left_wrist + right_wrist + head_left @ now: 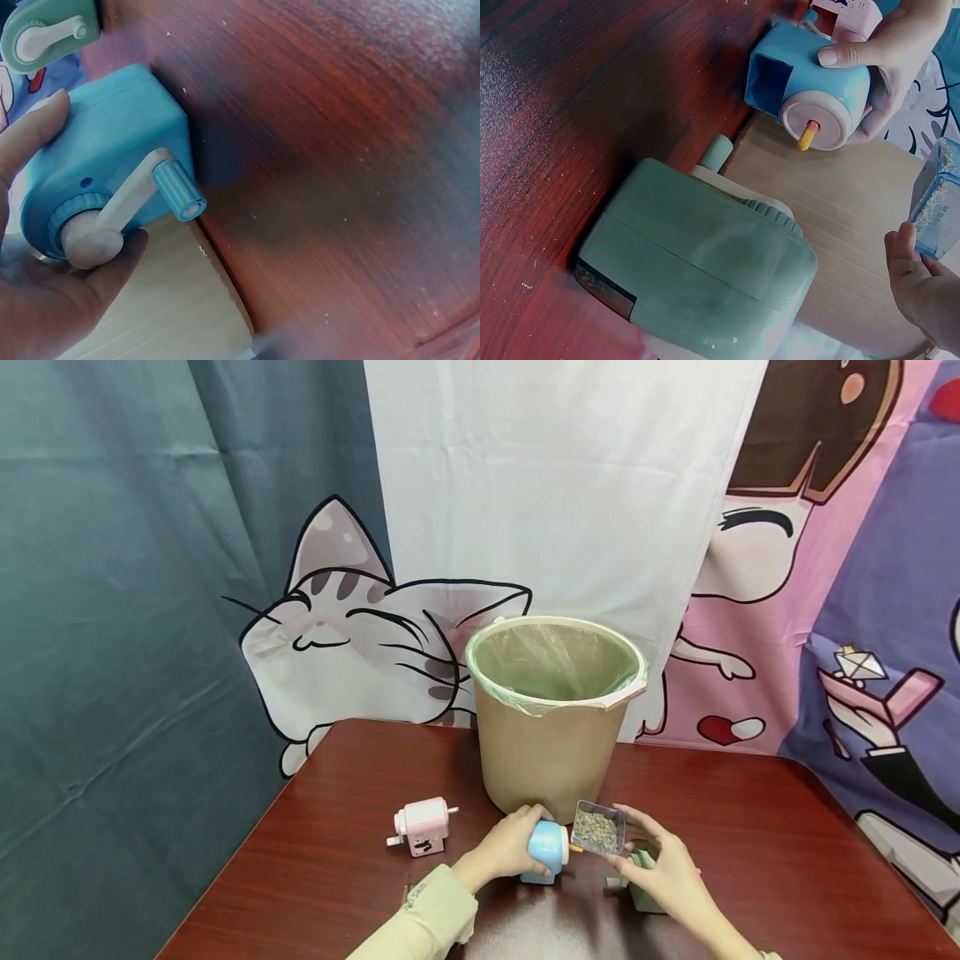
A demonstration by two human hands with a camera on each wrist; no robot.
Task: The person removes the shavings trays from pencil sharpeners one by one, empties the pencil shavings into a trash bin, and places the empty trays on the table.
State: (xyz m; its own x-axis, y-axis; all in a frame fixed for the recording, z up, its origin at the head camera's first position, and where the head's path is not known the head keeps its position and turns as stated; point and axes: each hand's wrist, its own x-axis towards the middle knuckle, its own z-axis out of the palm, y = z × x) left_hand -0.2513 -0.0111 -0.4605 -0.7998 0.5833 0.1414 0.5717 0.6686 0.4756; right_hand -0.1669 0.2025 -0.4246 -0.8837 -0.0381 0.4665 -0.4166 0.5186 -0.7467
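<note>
My left hand point(513, 843) grips a blue crank pencil sharpener point(549, 852) around its body. A short yellow pencil point(808, 136) pokes out of the hole in the sharpener's pale front, and a dark drawer slot point(769, 81) gapes in its side. In the left wrist view the crank handle point(178, 189) shows beside my thumb and fingers. With fingers and thumb at its edges, my right hand point(663, 868) holds a clear shavings drawer point(598, 828), tilted, with pencil shavings inside. A green crank pencil sharpener point(705, 255) stands on the table below my right hand.
A tan waste bin point(551, 752) with a thin plastic liner stands just behind both hands. To the left is a pink pencil sharpener point(423, 825). Small crumbs dot the red-brown table point(330, 860). A printed curtain point(555, 485) hangs behind.
</note>
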